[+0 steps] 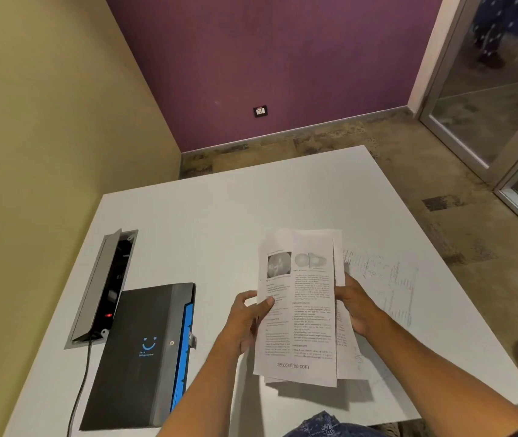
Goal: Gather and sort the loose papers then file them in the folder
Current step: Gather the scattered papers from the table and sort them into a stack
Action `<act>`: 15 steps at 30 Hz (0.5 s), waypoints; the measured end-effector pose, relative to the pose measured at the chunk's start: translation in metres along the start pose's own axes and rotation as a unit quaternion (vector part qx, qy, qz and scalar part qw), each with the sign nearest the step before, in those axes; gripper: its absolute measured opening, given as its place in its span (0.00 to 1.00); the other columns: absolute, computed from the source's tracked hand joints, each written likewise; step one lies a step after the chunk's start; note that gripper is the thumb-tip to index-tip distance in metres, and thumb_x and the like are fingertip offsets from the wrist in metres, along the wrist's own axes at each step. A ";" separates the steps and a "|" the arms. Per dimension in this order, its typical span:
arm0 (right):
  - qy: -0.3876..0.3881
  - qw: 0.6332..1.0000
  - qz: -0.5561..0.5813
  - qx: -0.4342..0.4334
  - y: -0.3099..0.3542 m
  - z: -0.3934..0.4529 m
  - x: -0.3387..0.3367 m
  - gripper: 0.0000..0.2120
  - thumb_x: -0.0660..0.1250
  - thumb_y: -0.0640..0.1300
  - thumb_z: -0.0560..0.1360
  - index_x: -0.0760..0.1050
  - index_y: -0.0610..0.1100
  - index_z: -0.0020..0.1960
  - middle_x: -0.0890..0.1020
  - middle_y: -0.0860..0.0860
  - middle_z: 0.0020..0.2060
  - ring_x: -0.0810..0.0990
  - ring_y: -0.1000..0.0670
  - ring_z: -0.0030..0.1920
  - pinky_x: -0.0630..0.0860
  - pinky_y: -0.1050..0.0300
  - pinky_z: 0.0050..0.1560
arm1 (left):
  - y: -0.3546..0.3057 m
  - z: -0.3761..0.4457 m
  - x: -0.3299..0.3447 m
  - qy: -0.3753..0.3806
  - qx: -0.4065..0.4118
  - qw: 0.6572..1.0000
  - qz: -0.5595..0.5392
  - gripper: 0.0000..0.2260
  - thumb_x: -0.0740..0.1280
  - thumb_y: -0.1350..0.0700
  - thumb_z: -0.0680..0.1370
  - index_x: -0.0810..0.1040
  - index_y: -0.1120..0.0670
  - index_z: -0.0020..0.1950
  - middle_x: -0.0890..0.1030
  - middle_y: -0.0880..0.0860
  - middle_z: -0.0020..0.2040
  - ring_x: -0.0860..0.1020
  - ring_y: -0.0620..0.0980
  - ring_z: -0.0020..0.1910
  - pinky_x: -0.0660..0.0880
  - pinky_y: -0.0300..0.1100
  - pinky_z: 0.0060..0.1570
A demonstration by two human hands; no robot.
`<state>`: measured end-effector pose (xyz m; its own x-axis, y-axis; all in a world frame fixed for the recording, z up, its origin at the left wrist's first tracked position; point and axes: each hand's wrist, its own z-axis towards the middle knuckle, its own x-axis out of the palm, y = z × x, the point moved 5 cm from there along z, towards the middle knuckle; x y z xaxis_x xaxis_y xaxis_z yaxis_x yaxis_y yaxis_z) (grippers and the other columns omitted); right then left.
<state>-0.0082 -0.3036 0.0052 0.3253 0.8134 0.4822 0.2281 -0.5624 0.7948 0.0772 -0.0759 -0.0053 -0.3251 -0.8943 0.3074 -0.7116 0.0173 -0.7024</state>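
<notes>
- Stack of papers: thin white printed sheets, rectangular and slightly fanned, are being held upright above the white table; the front sheet is showing two greyscale figures, dense text and a web address near its lower edge.
- Left hand: it is gripping the stack's left edge, thumb lying across the printed face and the other fingers curled behind the sheets.
- Right hand: it is gripping the stack's right edge, fingers wrapped around the paper from the side.
- Loose sheet: a flat page with faint, sparse markings is lying on the table just right of the stack, partly hidden behind the right hand.
- Folder: a closed, dark grey rectangular case with a matte cover, a blue smile mark and blue inner edges showing along its right side is lying flat on the table, well left of the stack.
- Cable box: a long grey metal-look hatch, lid tilted open over a dark recess with a small red light, is sitting beyond the folder, further left of the stack; a black cord is trailing from it.
</notes>
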 end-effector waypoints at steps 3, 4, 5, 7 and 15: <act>0.011 0.998 -0.059 -0.011 0.003 0.000 0.007 0.27 0.80 0.39 0.70 0.80 0.50 0.67 0.85 0.40 0.61 0.85 0.39 0.59 0.83 0.42 0.56 | -0.002 -0.003 0.005 0.107 -0.008 0.993 -0.053 0.25 0.78 0.58 0.75 0.77 0.62 0.70 0.80 0.66 0.66 0.81 0.65 0.64 0.79 0.58 0.60; 0.006 0.998 -0.068 -0.014 0.004 0.001 0.009 0.28 0.81 0.42 0.70 0.79 0.51 0.68 0.85 0.41 0.60 0.85 0.40 0.59 0.83 0.43 0.56 | -0.003 -0.005 0.005 0.132 -0.014 0.989 -0.058 0.23 0.77 0.58 0.76 0.78 0.62 0.70 0.79 0.66 0.67 0.80 0.65 0.65 0.78 0.58 0.62; -0.002 0.998 -0.062 -0.015 0.005 0.002 0.009 0.29 0.81 0.47 0.69 0.78 0.50 0.69 0.86 0.42 0.59 0.85 0.41 0.59 0.83 0.45 0.54 | -0.004 -0.005 0.004 0.142 -0.018 0.988 -0.051 0.22 0.76 0.58 0.77 0.79 0.62 0.70 0.79 0.66 0.68 0.79 0.65 0.66 0.78 0.58 0.62; -0.018 1.000 0.001 0.018 0.005 0.003 0.008 0.29 0.76 0.61 0.73 0.79 0.48 0.70 0.87 0.42 0.57 0.86 0.41 0.57 0.83 0.47 0.51 | -0.007 -0.003 0.004 0.135 -0.021 0.991 -0.009 0.22 0.77 0.57 0.76 0.81 0.60 0.68 0.80 0.65 0.67 0.80 0.64 0.65 0.79 0.57 0.61; -0.064 0.988 -0.133 -0.052 0.011 0.008 0.009 0.29 0.81 0.49 0.67 0.80 0.45 0.66 0.89 0.48 0.53 0.88 0.45 0.54 0.84 0.56 0.47 | -0.019 0.000 0.005 0.055 0.008 0.991 0.121 0.21 0.82 0.54 0.70 0.86 0.57 0.61 0.86 0.60 0.59 0.85 0.60 0.59 0.81 0.53 0.60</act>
<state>0.0045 -0.3038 0.0151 0.3820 0.9010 0.2054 0.2275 -0.3072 0.9241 0.0894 -0.0805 0.0093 -0.5517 -0.8105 0.1970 -0.5950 0.2169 -0.7739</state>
